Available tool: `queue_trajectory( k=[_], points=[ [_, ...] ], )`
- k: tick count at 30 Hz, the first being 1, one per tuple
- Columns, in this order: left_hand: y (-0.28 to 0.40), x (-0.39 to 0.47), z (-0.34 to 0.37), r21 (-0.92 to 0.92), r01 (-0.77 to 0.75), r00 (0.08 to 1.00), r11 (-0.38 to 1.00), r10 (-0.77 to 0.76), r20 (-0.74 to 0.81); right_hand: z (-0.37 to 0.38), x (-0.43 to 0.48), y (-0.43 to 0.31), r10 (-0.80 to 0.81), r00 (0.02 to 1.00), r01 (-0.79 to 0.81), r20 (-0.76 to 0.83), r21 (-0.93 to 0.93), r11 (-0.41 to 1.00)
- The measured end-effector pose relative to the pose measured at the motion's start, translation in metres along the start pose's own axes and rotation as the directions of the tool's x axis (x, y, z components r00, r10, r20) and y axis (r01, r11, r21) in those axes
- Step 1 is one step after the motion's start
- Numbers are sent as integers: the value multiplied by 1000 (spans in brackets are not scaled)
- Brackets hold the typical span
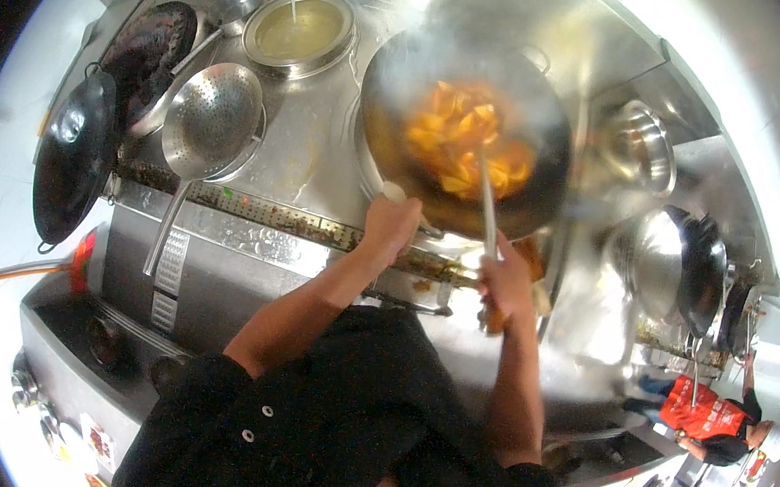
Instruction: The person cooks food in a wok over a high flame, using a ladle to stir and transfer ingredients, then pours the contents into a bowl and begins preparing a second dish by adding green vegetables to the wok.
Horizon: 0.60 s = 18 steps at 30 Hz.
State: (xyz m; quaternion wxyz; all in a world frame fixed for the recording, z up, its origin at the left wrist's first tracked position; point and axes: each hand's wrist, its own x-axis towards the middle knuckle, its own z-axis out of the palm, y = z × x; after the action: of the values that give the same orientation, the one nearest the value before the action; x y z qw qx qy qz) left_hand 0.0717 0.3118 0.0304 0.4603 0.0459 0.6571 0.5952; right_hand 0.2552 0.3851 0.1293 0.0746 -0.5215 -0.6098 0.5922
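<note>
A large dark wok (386,108) stands on the range before me, with steam over it and orange-coated food pieces (476,137) in its middle. My left hand (392,225) is closed at the wok's near rim, on what looks like a pale cloth over the edge or its handle; the exact grip is hidden. My right hand (508,280) holds the handle of a metal cooking ladle or spatula (487,193), whose head is down among the food and cannot be made out.
Water runs into a round metal pot (348,34) at the back left. A perforated strainer (211,121) rests nearer, beside a dark wok (73,157). Metal bowls (639,146) and pans stand right. A person in a red apron (701,412) is at the far right.
</note>
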Motion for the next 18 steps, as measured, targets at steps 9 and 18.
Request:
queue_trajectory(
  k=[9, 18],
  points=[
    [8, -13, 3, 45, 13, 1000, 999, -12, -10, -46, 40, 84, -502, 844, 255, -189, -683, 684],
    [19, -31, -51, -47, 51, 956, 998, -35, 292, -14, 1, 20, 116, 955, -271, 273, 644, 716]
  ],
)
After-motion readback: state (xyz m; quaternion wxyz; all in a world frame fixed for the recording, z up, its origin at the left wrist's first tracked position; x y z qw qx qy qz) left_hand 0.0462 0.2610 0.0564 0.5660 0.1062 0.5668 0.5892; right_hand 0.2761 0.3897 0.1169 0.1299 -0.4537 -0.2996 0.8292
